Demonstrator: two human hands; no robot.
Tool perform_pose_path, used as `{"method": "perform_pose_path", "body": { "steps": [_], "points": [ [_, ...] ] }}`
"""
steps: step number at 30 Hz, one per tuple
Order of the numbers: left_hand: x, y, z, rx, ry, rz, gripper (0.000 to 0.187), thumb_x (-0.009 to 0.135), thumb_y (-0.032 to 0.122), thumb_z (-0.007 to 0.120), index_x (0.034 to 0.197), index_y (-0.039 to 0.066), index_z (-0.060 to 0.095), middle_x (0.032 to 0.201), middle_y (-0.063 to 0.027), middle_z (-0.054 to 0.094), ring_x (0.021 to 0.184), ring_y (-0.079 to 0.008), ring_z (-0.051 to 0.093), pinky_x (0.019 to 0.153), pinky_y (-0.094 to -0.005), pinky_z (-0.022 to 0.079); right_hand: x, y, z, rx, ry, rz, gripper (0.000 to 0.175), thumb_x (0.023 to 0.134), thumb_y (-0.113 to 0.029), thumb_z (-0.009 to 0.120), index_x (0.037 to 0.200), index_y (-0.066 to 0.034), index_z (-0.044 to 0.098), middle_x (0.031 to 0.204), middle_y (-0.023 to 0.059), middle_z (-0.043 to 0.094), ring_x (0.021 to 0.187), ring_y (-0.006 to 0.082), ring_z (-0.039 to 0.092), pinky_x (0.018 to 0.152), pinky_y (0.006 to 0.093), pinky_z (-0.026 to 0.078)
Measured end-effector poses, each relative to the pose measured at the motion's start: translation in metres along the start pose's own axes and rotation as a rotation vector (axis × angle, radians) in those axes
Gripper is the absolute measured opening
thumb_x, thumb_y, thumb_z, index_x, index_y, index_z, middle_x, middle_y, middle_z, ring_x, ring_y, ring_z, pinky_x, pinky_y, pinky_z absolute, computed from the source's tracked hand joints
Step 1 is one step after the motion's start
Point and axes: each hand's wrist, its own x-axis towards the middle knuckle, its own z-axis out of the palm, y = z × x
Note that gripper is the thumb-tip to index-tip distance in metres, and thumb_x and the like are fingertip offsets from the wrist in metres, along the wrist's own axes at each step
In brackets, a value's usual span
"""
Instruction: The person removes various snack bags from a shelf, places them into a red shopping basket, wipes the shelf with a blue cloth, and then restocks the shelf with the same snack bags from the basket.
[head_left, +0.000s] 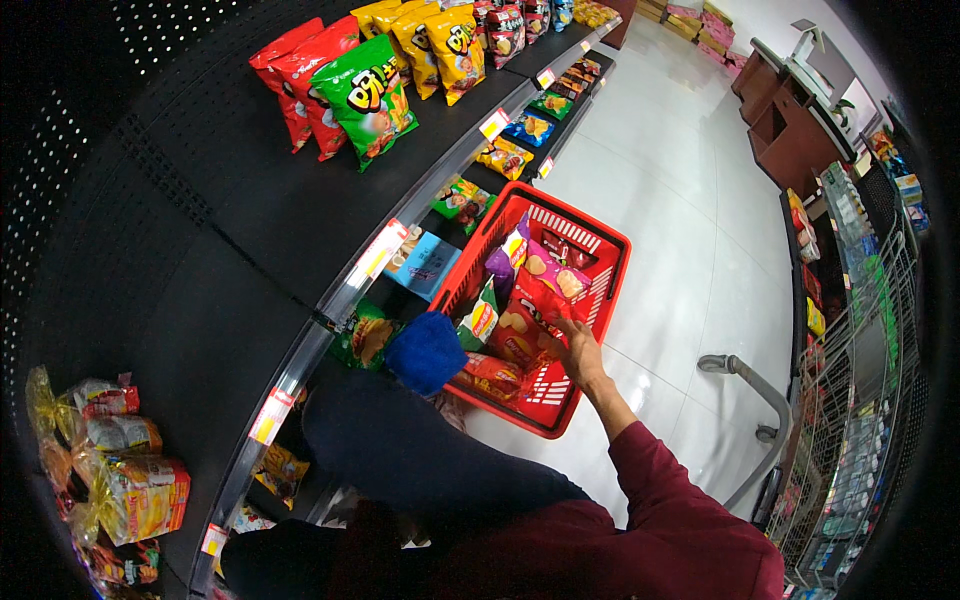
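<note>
My right hand (579, 351) reaches into a red plastic shopping basket (621, 281) on the floor. Its fingers close on the edge of a red snack bag (534, 296). Around that bag lie a purple chip bag (510, 251), a pink chip bag (556, 271), a green and white Lay's bag (480, 319) and a red-orange packet (491, 373). A dark red packet (570, 249) rests at the basket's far end. My left hand is out of view. A bright blue cloth (426, 352) is beside the basket, near my dark-clad leg (435, 450).
A black shelf (225, 315) on the left holds a green snack bag (367, 101), red bags (319, 82) and yellow bags (454, 52). Below its edge sits a blue box (424, 264). On the right are a grey metal tube with casters (776, 405) and a wire rack (840, 390).
</note>
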Motion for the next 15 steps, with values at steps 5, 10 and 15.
{"method": "perform_pose_path", "body": {
  "steps": [5,10,15],
  "points": [
    [0.001,-0.005,0.002,-0.024,0.002,-0.020,0.044,0.099,0.032,0.062,0.138,0.009,0.061,0.135,-0.0171,0.063,0.119,-0.0301,0.062,0.100,-0.0440,0.050,0.002,0.007,0.009,0.053,-0.052,0.041,0.047,0.097,-0.035,0.066,0.132,-0.0040,0.063,0.119,0.0239,0.069,0.110,0.0406,0.066,0.091,0.0475,0.054],
    [0.001,-0.010,0.004,-0.061,0.015,-0.038,0.045,0.100,0.032,0.062,0.138,0.009,0.061,0.135,-0.0163,0.063,0.118,-0.0290,0.063,0.099,-0.0427,0.050,0.004,0.006,0.012,0.040,-0.144,0.054,0.037,0.099,-0.035,0.063,0.121,-0.0050,0.067,0.107,0.0243,0.071,0.098,0.0407,0.070,0.083,0.0476,0.056],
    [0.000,-0.012,0.008,-0.082,0.016,-0.046,0.045,0.100,0.033,0.062,0.138,0.009,0.061,0.135,-0.0156,0.063,0.118,-0.0280,0.063,0.099,-0.0413,0.050,0.005,0.014,0.031,-0.077,-0.054,-0.025,0.033,0.099,-0.036,0.061,0.114,-0.0070,0.068,0.107,0.0248,0.070,0.095,0.0417,0.070,0.080,0.0494,0.056]
  ]
}}
